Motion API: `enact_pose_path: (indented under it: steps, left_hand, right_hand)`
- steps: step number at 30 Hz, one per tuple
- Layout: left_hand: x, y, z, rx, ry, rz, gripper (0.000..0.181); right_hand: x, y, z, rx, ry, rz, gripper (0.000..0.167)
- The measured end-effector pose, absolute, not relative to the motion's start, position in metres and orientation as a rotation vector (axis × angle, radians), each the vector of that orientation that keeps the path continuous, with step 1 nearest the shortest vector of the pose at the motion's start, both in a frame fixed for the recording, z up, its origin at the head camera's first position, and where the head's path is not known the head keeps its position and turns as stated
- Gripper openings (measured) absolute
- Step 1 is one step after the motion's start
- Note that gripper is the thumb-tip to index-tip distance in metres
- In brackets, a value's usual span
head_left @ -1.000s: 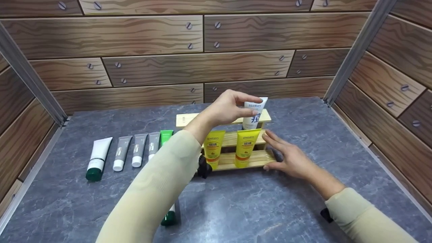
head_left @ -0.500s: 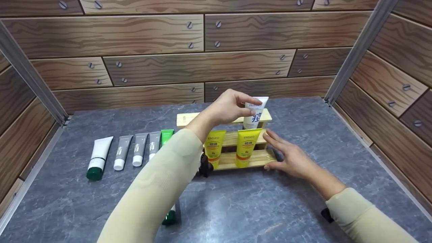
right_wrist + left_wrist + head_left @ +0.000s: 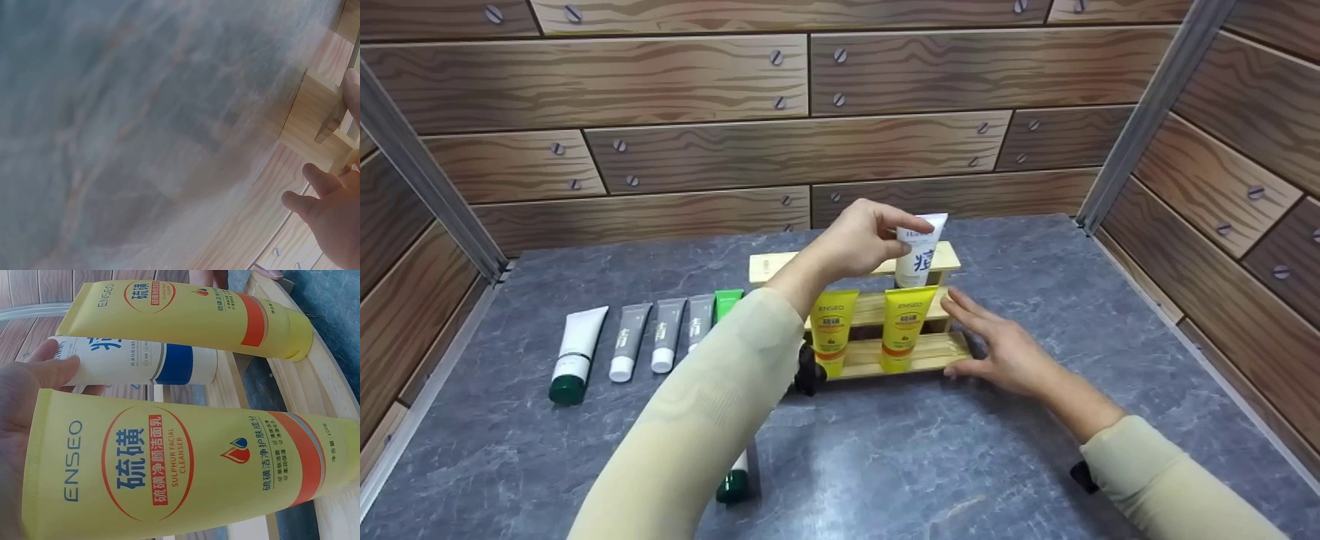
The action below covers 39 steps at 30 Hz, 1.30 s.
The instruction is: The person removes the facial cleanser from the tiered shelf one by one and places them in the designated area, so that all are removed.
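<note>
In the head view my left hand (image 3: 851, 240) pinches the upper part of a white squeeze tube (image 3: 913, 268) with blue lettering. That tube stands nearly upright at the right side of a tiered wooden rack (image 3: 772, 265), behind the front row. Its blue band (image 3: 175, 363) shows in the left wrist view. Two yellow facial cleanser tubes, a left one (image 3: 832, 330) and a right one (image 3: 906, 330), stand on the lowest tier. My right hand (image 3: 1005, 349) rests against the rack's right end, fingers extended and thumb low near the front corner.
Left of the rack lie a white tube with a green cap (image 3: 577, 349), several grey tubes (image 3: 630, 337) and a bright green tube (image 3: 727, 301). Another green-capped tube (image 3: 733, 484) lies near the front, mostly behind my left sleeve. Wood-patterned walls (image 3: 697, 82) enclose the grey table.
My left hand and the white tube's top have shifted very slightly left. My right hand, the rack and the yellow tubes hold their places.
</note>
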<state>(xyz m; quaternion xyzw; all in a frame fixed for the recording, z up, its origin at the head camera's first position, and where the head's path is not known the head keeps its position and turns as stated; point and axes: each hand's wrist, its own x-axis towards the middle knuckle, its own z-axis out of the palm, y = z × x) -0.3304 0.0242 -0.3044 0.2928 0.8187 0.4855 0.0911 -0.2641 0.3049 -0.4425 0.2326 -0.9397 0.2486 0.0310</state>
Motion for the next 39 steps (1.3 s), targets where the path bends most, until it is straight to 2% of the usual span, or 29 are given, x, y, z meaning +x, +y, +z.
enact_pose_path:
  steps: [17,39]
  left_hand:
    - [-0.331,0.009,-0.301,0.872,2.435,1.448,0.036]
    - [-0.311,-0.077,-0.292,0.858,2.476,1.48,0.035]
  right_hand:
    - [-0.265,0.305,-0.442,0.717,-2.903,0.741,0.102]
    - [-0.265,0.306,-0.443,0.743,-2.881,0.747,0.101]
